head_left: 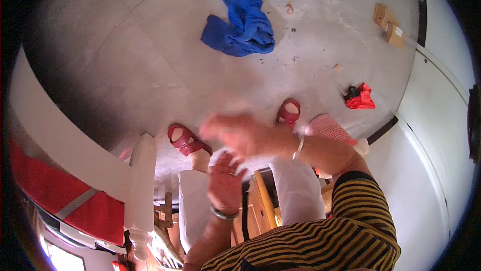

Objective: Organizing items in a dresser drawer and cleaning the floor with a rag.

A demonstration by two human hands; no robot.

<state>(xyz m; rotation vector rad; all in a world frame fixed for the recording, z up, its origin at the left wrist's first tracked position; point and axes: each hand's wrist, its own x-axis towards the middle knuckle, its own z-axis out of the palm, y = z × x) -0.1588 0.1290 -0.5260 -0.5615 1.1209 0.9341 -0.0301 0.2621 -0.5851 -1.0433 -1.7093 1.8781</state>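
- Your left hand (225, 183) is low in the middle, palm up, fingers loosely spread and slightly curled, with nothing in its grasp.
- Your right hand (235, 133) reaches across from the right, just beyond the left one; it is blurred, so you cannot tell how far its fingers are spread, what it may hold, or whether the hands touch.
- A metal bracelet (224, 214) circles your left wrist and a pale bangle (299, 148) your right.
- Nearest your hands are the red sandals on your feet: the left sandal (188, 141) beside the right hand's fingertips, the right sandal (288, 112) beyond your right forearm.
- Well ahead, a blue cloth (250, 25) lies crumpled on the grey floor (165, 45), apart from both hands.
- To your right, a red-and-black bundle (363, 98) lies on the floor, with wooden blocks (389, 24) farther off.
- A pink mesh item (330, 126) shows just past your right forearm, near white panels (426, 170).
- At your left stands a white post (140, 186).
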